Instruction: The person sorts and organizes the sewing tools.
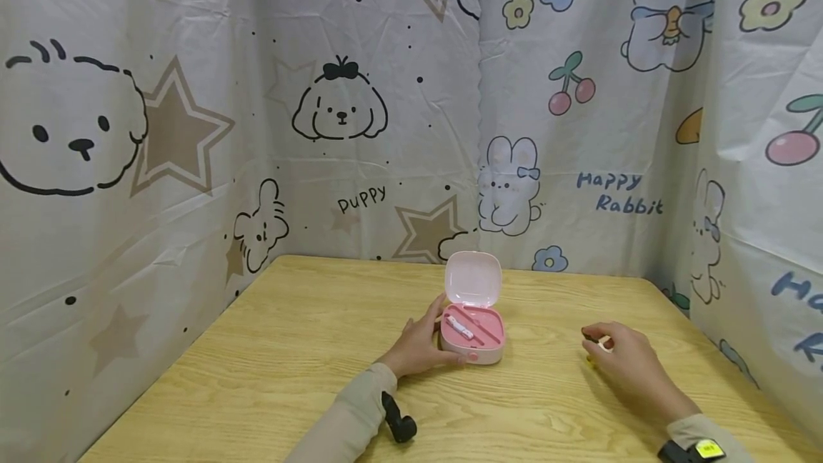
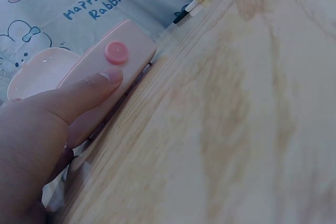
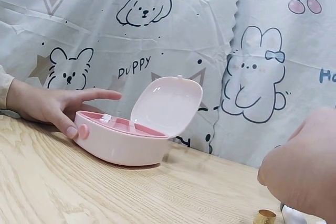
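Note:
A pale pink case (image 1: 472, 354) stands on the table with its lid (image 1: 473, 279) raised. My left hand (image 1: 418, 344) holds it from the left side; the thumb lies along its front, beside a round pink button (image 2: 116, 52). Inside the deeper pink interior lies a slim white piece (image 1: 459, 327). At the right, my right hand (image 1: 624, 361) hovers with its fingers bent downward over small things on the table. Those include a black-tipped piece (image 2: 181, 16), a white piece (image 3: 294, 216) and a gold-coloured ring-like piece (image 3: 265, 216); the hand partly hides them.
The wood-grain table (image 1: 289, 334) reaches back to a printed curtain (image 1: 411, 127) that also stands along the left and right sides. Dark straps with small devices are on both wrists, such as the black one (image 1: 400, 424) on the left.

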Demonstrator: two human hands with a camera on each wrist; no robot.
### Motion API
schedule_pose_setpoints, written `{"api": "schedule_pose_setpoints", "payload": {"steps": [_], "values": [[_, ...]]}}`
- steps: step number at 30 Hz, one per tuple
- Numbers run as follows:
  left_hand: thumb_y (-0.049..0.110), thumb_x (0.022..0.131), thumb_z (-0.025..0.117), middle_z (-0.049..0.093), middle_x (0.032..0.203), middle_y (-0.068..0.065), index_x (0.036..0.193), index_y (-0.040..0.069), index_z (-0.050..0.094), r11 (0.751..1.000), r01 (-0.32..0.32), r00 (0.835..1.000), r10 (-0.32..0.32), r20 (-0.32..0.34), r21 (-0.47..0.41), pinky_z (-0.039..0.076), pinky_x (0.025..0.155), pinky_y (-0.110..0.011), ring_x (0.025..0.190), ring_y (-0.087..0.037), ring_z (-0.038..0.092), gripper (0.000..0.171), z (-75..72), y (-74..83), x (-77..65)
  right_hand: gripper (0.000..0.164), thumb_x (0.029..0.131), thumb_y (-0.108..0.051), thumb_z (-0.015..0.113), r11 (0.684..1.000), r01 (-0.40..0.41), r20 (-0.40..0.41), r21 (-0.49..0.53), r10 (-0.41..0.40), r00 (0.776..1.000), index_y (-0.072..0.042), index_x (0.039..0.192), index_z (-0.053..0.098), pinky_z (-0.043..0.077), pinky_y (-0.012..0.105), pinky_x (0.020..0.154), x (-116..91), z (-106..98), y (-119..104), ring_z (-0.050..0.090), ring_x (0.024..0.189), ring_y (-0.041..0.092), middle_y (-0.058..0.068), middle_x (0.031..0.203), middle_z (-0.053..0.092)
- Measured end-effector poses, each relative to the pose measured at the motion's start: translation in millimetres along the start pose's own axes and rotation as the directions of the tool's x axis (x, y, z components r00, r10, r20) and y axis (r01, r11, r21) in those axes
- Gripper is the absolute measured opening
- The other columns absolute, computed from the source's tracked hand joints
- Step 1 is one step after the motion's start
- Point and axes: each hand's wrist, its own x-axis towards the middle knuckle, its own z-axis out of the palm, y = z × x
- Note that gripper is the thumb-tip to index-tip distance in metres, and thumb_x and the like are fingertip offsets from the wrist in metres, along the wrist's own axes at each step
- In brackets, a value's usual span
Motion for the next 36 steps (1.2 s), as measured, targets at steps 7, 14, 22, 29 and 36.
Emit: {"api": "schedule_pose_setpoints", "payload": {"steps": [7,14,22,29,36], "values": [[0.056,0.076,0.089,0.034,0.165,0.002,0.168,0.024,0.008,1.000,-0.024,1.000,0.024,-0.015,-0.008,0.005,0.116,-0.072,0.147,-0.023,0.039,0.126,-0.4,-3.2,1.8,0.025,0.093,-0.016,0.076,0.997,0.036,0.041,-0.063,-0.033,0.999,0.000,0.112,0.076,0.055,0.050,0.067,-3,1,7,0.068,0.088,0.032,0.020,0.109,0.072],[0.055,0.076,0.089,0.035,0.165,0.001,0.168,0.025,0.009,0.999,-0.028,0.999,0.027,-0.018,-0.024,0.005,0.116,-0.072,0.146,-0.023,0.040,0.126,-1.1,-2.8,1.9,0.026,0.089,-0.015,0.079,0.996,0.062,0.071,-0.067,-0.057,0.996,-0.003,0.112,0.077,0.048,0.039,0.062,-4,4,12,0.060,0.081,0.019,0.019,0.110,0.070],[0.054,0.077,0.090,0.034,0.165,0.002,0.168,0.026,0.010,0.999,-0.020,1.000,0.019,-0.016,-0.034,0.005,0.116,-0.072,0.146,-0.022,0.040,0.124,-0.2,0.3,0.4,0.028,0.086,-0.013,0.081,0.996,0.040,0.103,-0.082,-0.032,0.994,-0.005,0.113,0.077,0.046,0.040,0.062,-6,2,12,0.061,0.083,0.021,0.013,0.107,0.072],[0.055,0.076,0.090,0.033,0.166,0.005,0.168,0.026,0.009,0.999,-0.007,1.000,0.007,-0.008,-0.034,0.004,0.117,-0.071,0.146,-0.021,0.039,0.126,-0.7,1.4,0.1,0.023,0.087,-0.011,0.081,0.996,0.036,0.118,-0.085,-0.025,0.993,-0.007,0.109,0.076,0.040,0.040,0.061,-6,2,14,0.059,0.080,0.017,0.000,0.095,0.070],[0.053,0.077,0.090,0.033,0.166,0.003,0.168,0.025,0.009,0.999,-0.013,1.000,0.012,-0.008,-0.043,0.004,0.116,-0.072,0.146,-0.024,0.039,0.125,-1.4,1.1,0.7,0.016,0.087,-0.012,0.082,0.996,0.038,0.112,-0.085,-0.028,0.993,-0.014,0.102,0.078,0.038,0.040,0.061,-8,4,14,0.058,0.079,0.016,-0.007,0.087,0.066]]}}
